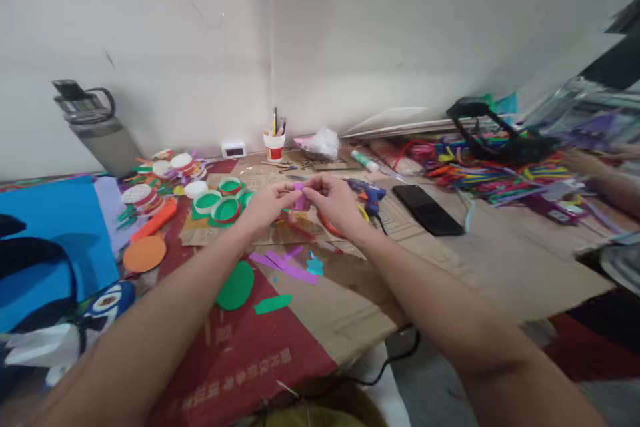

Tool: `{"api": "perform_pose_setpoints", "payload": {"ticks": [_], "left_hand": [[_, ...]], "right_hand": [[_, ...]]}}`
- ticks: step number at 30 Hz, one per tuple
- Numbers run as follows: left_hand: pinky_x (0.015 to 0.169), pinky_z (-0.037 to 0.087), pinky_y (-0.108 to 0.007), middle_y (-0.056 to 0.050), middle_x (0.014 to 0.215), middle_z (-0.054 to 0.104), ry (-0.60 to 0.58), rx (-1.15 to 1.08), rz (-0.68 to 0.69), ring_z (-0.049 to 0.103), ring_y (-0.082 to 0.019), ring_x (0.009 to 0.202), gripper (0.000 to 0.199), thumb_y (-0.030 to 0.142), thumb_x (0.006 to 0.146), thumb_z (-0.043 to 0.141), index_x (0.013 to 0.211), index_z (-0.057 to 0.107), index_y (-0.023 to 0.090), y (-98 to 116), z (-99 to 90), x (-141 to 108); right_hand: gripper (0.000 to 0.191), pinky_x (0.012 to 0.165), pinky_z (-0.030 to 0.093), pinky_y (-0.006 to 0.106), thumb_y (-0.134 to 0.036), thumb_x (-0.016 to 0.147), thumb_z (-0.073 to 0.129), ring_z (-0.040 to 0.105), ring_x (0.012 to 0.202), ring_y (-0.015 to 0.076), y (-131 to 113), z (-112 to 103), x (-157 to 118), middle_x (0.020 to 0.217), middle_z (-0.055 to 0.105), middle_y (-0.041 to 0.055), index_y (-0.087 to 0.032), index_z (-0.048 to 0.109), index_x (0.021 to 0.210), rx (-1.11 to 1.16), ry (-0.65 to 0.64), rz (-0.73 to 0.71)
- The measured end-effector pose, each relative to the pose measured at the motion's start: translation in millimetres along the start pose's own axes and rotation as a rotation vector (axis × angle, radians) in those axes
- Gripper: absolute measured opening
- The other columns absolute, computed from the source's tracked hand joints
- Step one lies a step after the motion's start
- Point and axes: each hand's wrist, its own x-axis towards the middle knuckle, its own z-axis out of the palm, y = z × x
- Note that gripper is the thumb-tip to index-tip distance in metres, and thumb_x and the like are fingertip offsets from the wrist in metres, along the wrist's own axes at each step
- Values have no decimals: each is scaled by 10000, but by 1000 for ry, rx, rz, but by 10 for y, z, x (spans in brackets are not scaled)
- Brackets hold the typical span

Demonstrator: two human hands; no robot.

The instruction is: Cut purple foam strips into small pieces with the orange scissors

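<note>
A person's left hand (267, 205) and right hand (336, 201) pinch a small purple strip (300, 197) between thumbs and fingertips, above a cardboard-covered table (325, 327), right of several green-lined round containers (207, 201) and beyond loose purple strips (293, 269).

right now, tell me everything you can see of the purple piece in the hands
The purple piece is small and looks like thin foam or paper. The left hand and right hand pinch it between them, above the cardboard. Their grip hides part of it; whether it is folded or rolled is unclear.
</note>
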Motion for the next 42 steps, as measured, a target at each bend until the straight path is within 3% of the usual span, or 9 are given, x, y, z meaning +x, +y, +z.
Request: {"api": "perform_pose_setpoints", "payload": {"ticks": [7, 15, 21, 26, 30, 33, 37, 42], "left_hand": [[453, 409, -174, -61, 800, 712, -2, -2, 39, 681, -159, 694, 298, 304, 715, 745, 944, 633, 148, -26, 4, -9], [482, 440, -182, -75, 816, 712, -51, -19, 9, 687, -162, 714, 262, 211, 754, 689, 1000, 634, 140, -10, 38, -32], [466, 455, -200, -96, 848, 702, 34, -135, -78, 676, -168, 705, 116, 156, 746, 649, 820, 561, 142, -2, 47, -26], [456, 383, -166, -63, 766, 667, 67, -277, -51, 577, -85, 570, 97, 109, 721, 622, 790, 557, 130, -2, 64, -5], [437, 337, -167, -26, 736, 622, 85, -278, -3, 496, -55, 520, 133, 212, 766, 662, 844, 614, 116, 6, 78, 0], [461, 363, -165, -25, 756, 615, 56, -262, 22, 512, -55, 551, 225, 304, 765, 716, 852, 643, 110, 1, 76, -6], [508, 435, -172, -52, 753, 638, 41, -305, 32, 591, -92, 622, 211, 300, 789, 688, 856, 664, 101, -31, 58, 6], [504, 510, -190, -87, 852, 688, 100, -294, -64, 682, -152, 698, 176, 260, 805, 674, 899, 663, 112, -63, 29, 18]], "right_hand": [[166, 656, 478, 290, -332, 781, 637, 591, 679, 143, 20, 18, 12, 787, 649, 24, -177, 629, 838, -28, 9, -11], [163, 546, 363, 248, -340, 722, 655, 455, 574, 106, -2, -7, 30, 644, 562, -17, -181, 620, 723, 51, 96, 94], [235, 471, 289, 236, -373, 678, 703, 375, 500, 81, 62, -42, 80, 572, 490, -45, -189, 557, 683, 219, 201, 189], [279, 461, 261, 232, -397, 662, 732, 364, 476, 74, 57, -31, 76, 556, 481, -47, -190, 547, 677, 251, 189, 224], [265, 464, 269, 228, -379, 645, 735, 376, 483, 78, 20, 1, 45, 540, 479, -48, -190, 550, 657, 249, 162, 230], [227, 476, 294, 233, -368, 671, 706, 401, 502, 90, -3, 14, 22, 541, 501, -36, -189, 569, 649, 182, 120, 211], [200, 482, 306, 236, -358, 691, 689, 417, 511, 96, 6, 9, 26, 555, 508, -33, -189, 584, 672, 142, 114, 198], [242, 474, 285, 235, -386, 687, 705, 400, 488, 86, 70, -3, 64, 549, 494, -39, -190, 565, 674, 167, 133, 209]]}}
